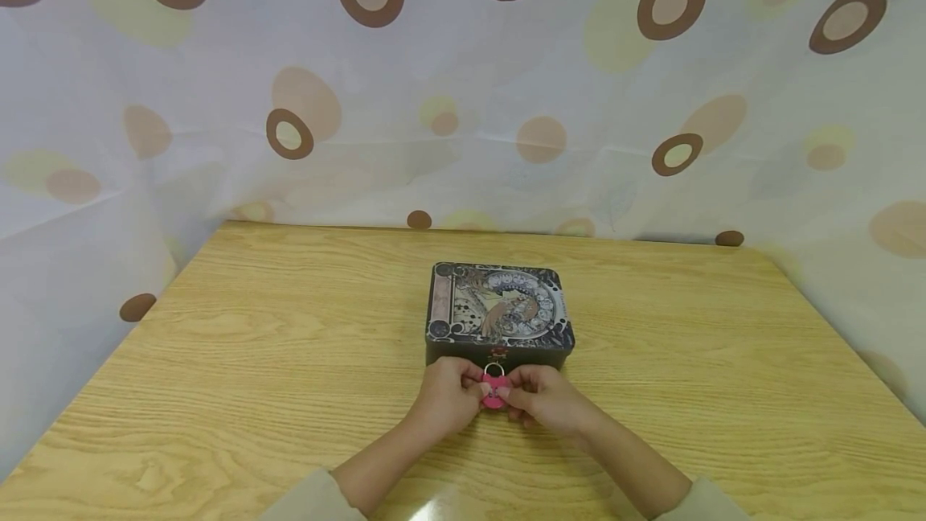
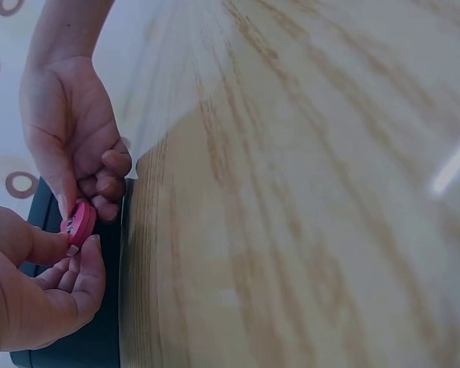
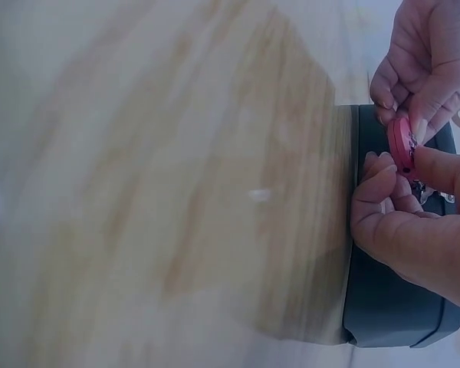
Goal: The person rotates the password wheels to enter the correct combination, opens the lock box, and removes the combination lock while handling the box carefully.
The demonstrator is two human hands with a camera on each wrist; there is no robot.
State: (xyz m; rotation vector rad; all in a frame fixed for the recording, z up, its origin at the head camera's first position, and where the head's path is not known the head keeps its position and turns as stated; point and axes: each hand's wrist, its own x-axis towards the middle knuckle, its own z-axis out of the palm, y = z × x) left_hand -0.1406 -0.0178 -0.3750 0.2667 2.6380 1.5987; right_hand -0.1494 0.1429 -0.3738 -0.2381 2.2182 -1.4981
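Observation:
A pink combination padlock [image 1: 495, 401] with a silver shackle [image 1: 495, 368] is held in front of a dark tin box [image 1: 499, 308] with a printed picture on its lid. My left hand [image 1: 450, 394] pinches the padlock's left side between thumb and fingers. From the other side my right hand [image 1: 551, 399] pinches it too, both thumbs on the number dials. The shackle reaches up to the box's latch [image 1: 499, 353]; whether it passes through the latch I cannot tell. In the right wrist view the padlock [image 3: 402, 146] sits close to the box's dark front [image 3: 391, 299].
The box stands on a wood-grain table [image 1: 289, 344]. Behind the table and along its sides hangs a pale cloth [image 1: 463, 87] with brown and yellow ovals. A bright reflection lies at the table's near edge.

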